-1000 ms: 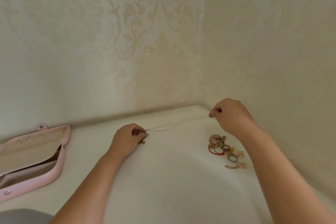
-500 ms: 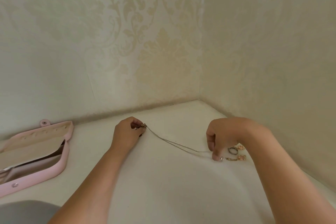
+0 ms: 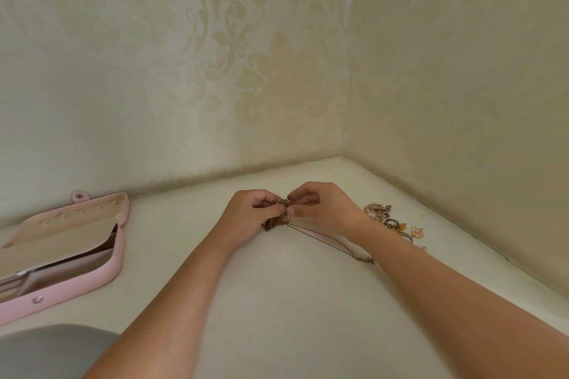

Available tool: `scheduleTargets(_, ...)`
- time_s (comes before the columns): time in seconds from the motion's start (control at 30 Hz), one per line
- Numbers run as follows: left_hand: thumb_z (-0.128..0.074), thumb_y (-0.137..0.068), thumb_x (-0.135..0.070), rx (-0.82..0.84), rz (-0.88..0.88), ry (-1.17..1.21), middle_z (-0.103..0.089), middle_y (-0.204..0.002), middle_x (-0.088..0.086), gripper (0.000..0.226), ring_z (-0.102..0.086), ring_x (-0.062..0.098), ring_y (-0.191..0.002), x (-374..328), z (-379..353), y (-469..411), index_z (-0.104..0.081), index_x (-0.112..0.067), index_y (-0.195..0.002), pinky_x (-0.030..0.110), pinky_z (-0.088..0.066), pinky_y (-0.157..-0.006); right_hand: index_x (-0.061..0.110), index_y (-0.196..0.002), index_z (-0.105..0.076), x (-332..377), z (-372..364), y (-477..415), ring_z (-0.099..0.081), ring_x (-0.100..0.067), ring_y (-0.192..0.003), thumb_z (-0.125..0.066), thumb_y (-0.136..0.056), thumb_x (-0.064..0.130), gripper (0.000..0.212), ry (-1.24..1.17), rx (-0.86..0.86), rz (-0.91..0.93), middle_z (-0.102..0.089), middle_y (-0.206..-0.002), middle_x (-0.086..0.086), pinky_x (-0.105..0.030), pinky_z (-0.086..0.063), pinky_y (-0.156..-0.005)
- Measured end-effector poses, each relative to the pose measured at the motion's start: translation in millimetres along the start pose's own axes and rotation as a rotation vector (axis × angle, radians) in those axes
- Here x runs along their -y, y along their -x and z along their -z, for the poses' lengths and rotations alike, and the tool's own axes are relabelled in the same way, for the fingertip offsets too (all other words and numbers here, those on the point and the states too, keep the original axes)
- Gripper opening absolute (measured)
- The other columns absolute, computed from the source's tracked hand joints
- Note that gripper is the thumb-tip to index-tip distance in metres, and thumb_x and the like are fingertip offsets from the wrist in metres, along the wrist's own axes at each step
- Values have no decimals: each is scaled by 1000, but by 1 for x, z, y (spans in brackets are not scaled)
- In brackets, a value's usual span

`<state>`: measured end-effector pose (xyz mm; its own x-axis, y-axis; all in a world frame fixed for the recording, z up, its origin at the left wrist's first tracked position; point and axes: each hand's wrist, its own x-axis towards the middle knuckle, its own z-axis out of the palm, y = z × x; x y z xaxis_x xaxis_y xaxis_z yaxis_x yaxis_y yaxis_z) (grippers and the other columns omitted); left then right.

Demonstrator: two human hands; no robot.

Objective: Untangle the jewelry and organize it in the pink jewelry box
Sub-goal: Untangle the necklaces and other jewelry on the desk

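My left hand (image 3: 251, 213) and my right hand (image 3: 323, 209) meet over the white table, both pinching a bunched tangle of a thin bronze chain necklace (image 3: 278, 218). The chain's loose end trails right across the table to its clasp (image 3: 365, 259), passing under my right forearm. A small pile of other jewelry (image 3: 391, 220), with rings, beaded pieces and pink earrings, lies just right of my right wrist. The pink jewelry box (image 3: 118, 255) stands open at the far left, its lid tilted back.
Patterned wallpapered walls meet in a corner (image 3: 343, 154) close behind the hands and run along the table's right edge. A grey shape (image 3: 52, 351) fills the bottom left.
My right hand left the chain's far end on the table near the jewelry pile and came left to meet my left hand at the tangle. The chain now lies slack.
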<state>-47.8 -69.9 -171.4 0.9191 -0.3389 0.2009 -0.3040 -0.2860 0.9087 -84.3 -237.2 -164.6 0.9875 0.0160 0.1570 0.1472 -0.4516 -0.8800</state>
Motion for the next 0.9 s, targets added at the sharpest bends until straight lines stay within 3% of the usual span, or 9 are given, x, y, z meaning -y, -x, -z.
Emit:
scheduleTargets(0.07, -70, -82, -8, 22, 4, 25, -70, -70, 1, 3, -64, 8, -59, -1, 0, -1, -72, -6, -84, 19, -51, -59, 21, -85, -65, 0, 0, -1, -68, -10, -76, -75, -77, 8, 19, -80, 32, -3, -72, -77, 0, -25, -53, -81)
scheduleTargets(0.23, -70, -83, -16, 86, 52, 56, -74, -80, 7, 16, -65, 12, -64, -1, 1, -2, -71, 0, -86, 19, -51, -62, 13, -86, -69, 1, 2, -1, -67, -4, -66, -71, -77, -1, 17, -130, 50, -19, -71, -71, -1, -11, -50, -68)
scheduleTargets(0.33, -67, -83, -4, 97, 72, 59, -70, -79, 11, 4, -63, 14, -63, -1, 1, -4, -70, -4, -86, 21, -51, -62, 10, -84, -68, 1, 7, -4, -65, -3, -60, -67, -80, -3, 14, -145, 27, -38, -68, -67, -2, -8, -47, -63)
scheduleTargets(0.37, -64, -83, 2, 104, 72, 50, -68, -77, 12, 9, -62, 14, -61, -1, 1, -4, -69, -5, -86, 20, -50, -61, 9, -84, -67, 0, 7, -4, -63, -4, -59, -65, -82, -4, 14, -155, 21, -49, -67, -66, -3, -8, -46, -62)
scheduleTargets(0.5, -57, -80, 6, 141, 65, -6, -65, -72, 9, 19, -58, 14, -62, -2, 0, -4, -69, -8, -82, 20, -48, -64, 17, -79, -66, -3, 2, -7, -58, -11, -66, -61, -85, 0, 19, -44, -6, -51, -63, -69, -4, -20, -46, -70)
scheduleTargets(0.63, -55, -84, 0, 164, 85, 68, -64, -71, 5, 15, -57, 12, -64, -6, 0, -2, -66, -7, -76, 19, -46, -65, 19, -79, -64, -1, -1, -8, -52, -13, -75, -61, -86, 3, 17, -153, -18, -23, -60, -81, -5, -24, -43, -74)
scheduleTargets(0.77, -67, -83, -18, 165, 86, 6, -65, -71, -1, 20, -59, 10, -69, -3, -1, -5, -60, -16, -64, 23, -42, -71, 12, -83, -61, 1, 0, -6, -56, -13, -79, -56, -89, 6, 10, -320, 112, -31, -61, -82, -2, -29, -44, -81)
scheduleTargets(0.9, -76, -76, -18, 196, 78, -96, -66, -67, -4, 22, -57, 9, -66, 3, -2, -9, -59, -14, -63, 24, -41, -71, 12, -80, -61, 1, 3, -8, -60, -12, -81, -55, -92, 16, 14, -362, 216, -47, -65, -80, 1, -30, -44, -82)
